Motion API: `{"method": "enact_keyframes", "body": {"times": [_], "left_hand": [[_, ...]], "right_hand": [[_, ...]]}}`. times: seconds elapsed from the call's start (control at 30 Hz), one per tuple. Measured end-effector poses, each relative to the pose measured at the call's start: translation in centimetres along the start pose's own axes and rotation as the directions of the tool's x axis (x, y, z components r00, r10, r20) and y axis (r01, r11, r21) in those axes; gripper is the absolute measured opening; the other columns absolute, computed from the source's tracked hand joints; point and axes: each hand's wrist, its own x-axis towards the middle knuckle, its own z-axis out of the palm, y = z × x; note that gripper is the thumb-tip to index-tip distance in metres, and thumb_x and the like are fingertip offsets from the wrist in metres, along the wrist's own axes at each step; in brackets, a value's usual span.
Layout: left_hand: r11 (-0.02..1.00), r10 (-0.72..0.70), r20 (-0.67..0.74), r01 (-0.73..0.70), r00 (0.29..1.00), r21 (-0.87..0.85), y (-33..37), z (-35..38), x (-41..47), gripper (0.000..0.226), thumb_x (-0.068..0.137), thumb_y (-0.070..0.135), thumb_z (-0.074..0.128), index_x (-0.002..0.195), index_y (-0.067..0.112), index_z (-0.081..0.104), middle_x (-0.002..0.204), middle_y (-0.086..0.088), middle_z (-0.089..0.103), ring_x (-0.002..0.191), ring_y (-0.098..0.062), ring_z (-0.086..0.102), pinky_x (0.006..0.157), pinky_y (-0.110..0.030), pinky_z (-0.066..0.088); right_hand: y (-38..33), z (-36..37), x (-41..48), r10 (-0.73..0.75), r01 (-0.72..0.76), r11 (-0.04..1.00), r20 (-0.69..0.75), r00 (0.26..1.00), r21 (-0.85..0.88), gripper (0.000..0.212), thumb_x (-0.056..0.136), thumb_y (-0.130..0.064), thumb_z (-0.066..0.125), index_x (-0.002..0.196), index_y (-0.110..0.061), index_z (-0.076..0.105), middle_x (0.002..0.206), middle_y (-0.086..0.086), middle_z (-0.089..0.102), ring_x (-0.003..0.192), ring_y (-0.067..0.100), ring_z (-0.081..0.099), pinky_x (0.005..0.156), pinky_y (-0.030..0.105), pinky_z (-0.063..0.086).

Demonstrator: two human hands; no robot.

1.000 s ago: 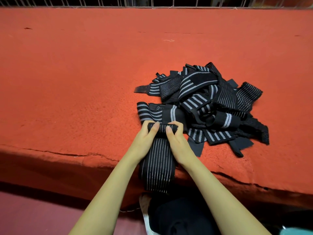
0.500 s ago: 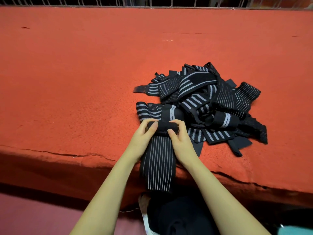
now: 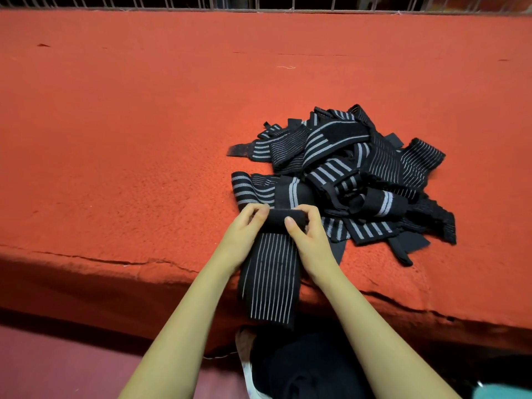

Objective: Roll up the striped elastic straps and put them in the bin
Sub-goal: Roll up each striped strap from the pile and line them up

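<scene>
A black elastic strap with thin white stripes [image 3: 270, 277] lies across the near edge of the red table and hangs over it. Its far end is a small black roll [image 3: 276, 221]. My left hand [image 3: 244, 234] grips the roll's left end with curled fingers. My right hand [image 3: 308, 237] grips its right end, thumb on top. Just behind and to the right sits a tangled pile of several black-and-white striped straps [image 3: 354, 174]. No bin is in view.
The red felt-covered table [image 3: 129, 139] stretches wide to the left and back. A wire grid fence [image 3: 288, 1] runs along its far edge. Dark clothing [image 3: 302, 367] and a turquoise corner [image 3: 501, 394] show below the table's front edge.
Both hands have turned the strap's far end over toward me. The roll has grown thicker and now shows plain black instead of stripes.
</scene>
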Motion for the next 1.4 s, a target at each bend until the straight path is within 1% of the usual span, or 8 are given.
{"method": "enact_keyframes", "body": {"times": [0.17, 0.37, 0.53, 0.67, 0.93, 1.07, 1.3, 1.4], "left_hand": [[0.993, 0.098, -0.01, -0.098, 0.995, 0.064, -0.2, 0.0, -0.4, 0.008, 0.098, 0.018, 0.051, 0.103, 0.02, 0.057, 0.101, 0.008, 0.061, 0.093, 0.006, 0.056, 0.087, -0.011, 0.04], [0.998, 0.062, 0.049, -0.061, 0.997, -0.016, -0.1, -0.1, -0.6, 0.03, 0.099, 0.01, 0.047, 0.129, 0.011, 0.046, 0.109, 0.005, 0.058, 0.096, 0.007, 0.056, 0.089, -0.013, 0.042], [0.989, -0.017, -0.014, 0.019, 1.0, 0.148, -0.1, 0.3, -0.4, 0.03, 0.098, 0.04, 0.046, 0.118, 0.021, 0.056, 0.115, 0.012, 0.063, 0.11, 0.001, 0.056, 0.104, -0.026, 0.039], [0.995, -0.048, -0.026, 0.05, 0.999, 0.089, -0.1, -0.1, -0.2, 0.036, 0.098, 0.045, 0.044, 0.114, 0.019, 0.063, 0.114, 0.006, 0.067, 0.112, -0.006, 0.059, 0.101, -0.029, 0.041], [0.998, 0.021, -0.028, -0.019, 0.999, 0.057, 0.0, 0.6, -0.6, 0.02, 0.099, 0.033, 0.048, 0.099, 0.018, 0.06, 0.097, 0.01, 0.066, 0.092, 0.004, 0.059, 0.086, -0.018, 0.042], [0.99, 0.125, 0.01, -0.125, 0.992, 0.068, -0.2, -0.1, -0.7, 0.007, 0.098, 0.019, 0.051, 0.103, 0.02, 0.056, 0.103, 0.009, 0.06, 0.098, 0.004, 0.055, 0.09, -0.012, 0.038], [0.992, 0.108, 0.011, -0.108, 0.994, 0.064, -0.2, 0.0, -0.5, 0.026, 0.091, 0.047, 0.055, 0.111, 0.031, 0.058, 0.11, 0.022, 0.063, 0.109, 0.005, 0.056, 0.094, -0.011, 0.038], [0.992, 0.112, 0.0, -0.112, 0.994, 0.055, -0.3, -0.1, -0.3, 0.013, 0.094, 0.031, 0.057, 0.105, 0.026, 0.059, 0.104, 0.016, 0.064, 0.1, 0.003, 0.057, 0.091, -0.015, 0.039]], "right_hand": [[-0.2, -0.1, -0.1, 0.062, -0.063, 0.997, 0.022, 0.998, 0.048, 0.024, 0.09, -0.042, 0.061, 0.106, -0.025, 0.055, 0.102, -0.007, 0.062, 0.096, 0.005, 0.059, 0.09, 0.028, 0.044], [-0.4, -0.1, -0.2, 0.05, -0.042, 0.994, 0.073, 0.996, -0.102, 0.025, 0.099, -0.032, 0.048, 0.12, -0.018, 0.047, 0.102, -0.018, 0.054, 0.088, -0.018, 0.05, 0.074, -0.002, 0.034], [-0.6, 0.2, -0.5, -0.005, 0.028, 0.983, 0.125, 0.992, -0.179, 0.029, 0.102, -0.026, 0.04, 0.128, -0.014, 0.033, 0.127, 0.001, 0.044, 0.112, 0.007, 0.046, 0.096, 0.014, 0.035], [-0.6, 0.8, -0.6, -0.014, 0.059, 0.96, 0.163, 0.987, -0.273, 0.044, 0.101, -0.034, 0.04, 0.137, -0.013, 0.027, 0.142, 0.005, 0.036, 0.129, 0.018, 0.041, 0.1, 0.024, 0.03], [-1.2, 0.2, -0.8, 0.056, -0.041, 0.99, 0.114, 0.992, -0.132, 0.026, 0.102, -0.028, 0.041, 0.125, -0.021, 0.033, 0.125, -0.002, 0.046, 0.104, 0.0, 0.047, 0.081, 0.004, 0.033], [-1.5, -0.1, -0.6, 0.097, -0.084, 0.987, 0.096, 0.991, -0.138, 0.041, 0.099, -0.039, 0.046, 0.135, -0.02, 0.04, 0.127, -0.009, 0.048, 0.116, 0.003, 0.045, 0.089, 0.016, 0.03], [-1.5, 0.0, -0.7, 0.04, -0.034, 0.993, 0.045, 0.998, -0.115, 0.014, 0.1, -0.022, 0.048, 0.113, -0.02, 0.042, 0.102, -0.009, 0.056, 0.092, -0.004, 0.052, 0.074, 0.0, 0.035], [-1.4, 0.1, -0.7, 0.034, -0.03, 0.993, 0.038, 0.999, -0.114, 0.015, 0.099, -0.026, 0.049, 0.112, -0.022, 0.043, 0.105, -0.007, 0.056, 0.097, 0.003, 0.053, 0.076, 0.002, 0.035]]}}
